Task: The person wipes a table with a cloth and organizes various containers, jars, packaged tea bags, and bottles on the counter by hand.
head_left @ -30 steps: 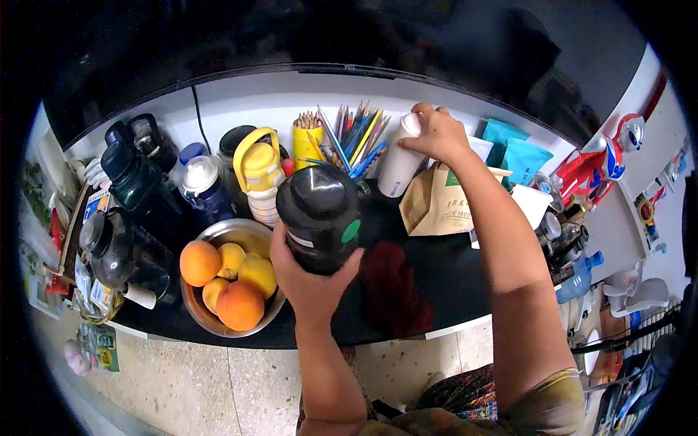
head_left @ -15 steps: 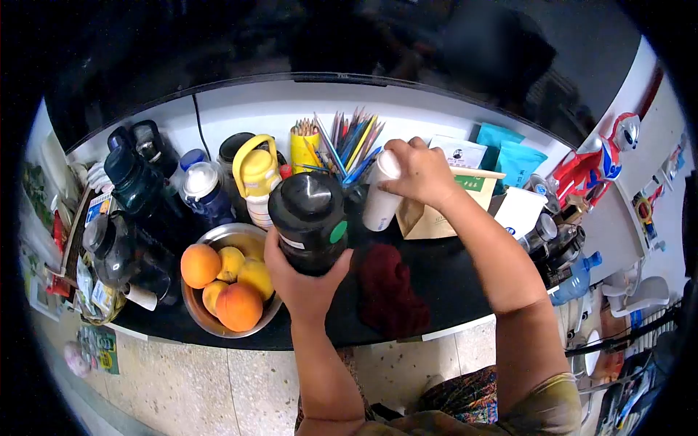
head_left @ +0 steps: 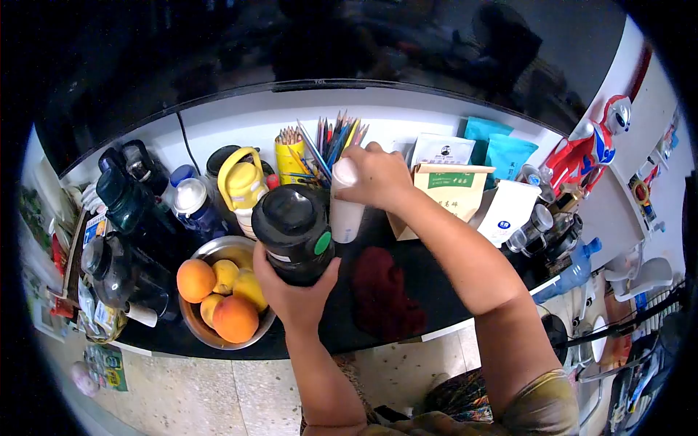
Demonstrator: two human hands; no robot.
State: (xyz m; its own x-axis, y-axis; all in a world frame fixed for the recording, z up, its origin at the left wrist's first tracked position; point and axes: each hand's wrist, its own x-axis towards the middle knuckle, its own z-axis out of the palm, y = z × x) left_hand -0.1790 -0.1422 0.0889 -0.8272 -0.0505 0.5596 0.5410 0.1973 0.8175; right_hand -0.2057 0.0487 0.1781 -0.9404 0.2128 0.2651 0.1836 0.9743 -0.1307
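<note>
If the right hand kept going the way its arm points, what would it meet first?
Probably the pencils and pens standing just beyond the right hand and its white cup; depth is hard to judge.

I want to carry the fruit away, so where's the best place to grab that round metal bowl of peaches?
Probably grip the round metal bowl by its bare near rim, coming from the counter's front edge. Dark jugs crowd its far-left side, the left hand with the black flask stands on its right, and peaches fill the middle.

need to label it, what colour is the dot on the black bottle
Green, on the side of the black bottle held by the left hand; head view.
</note>
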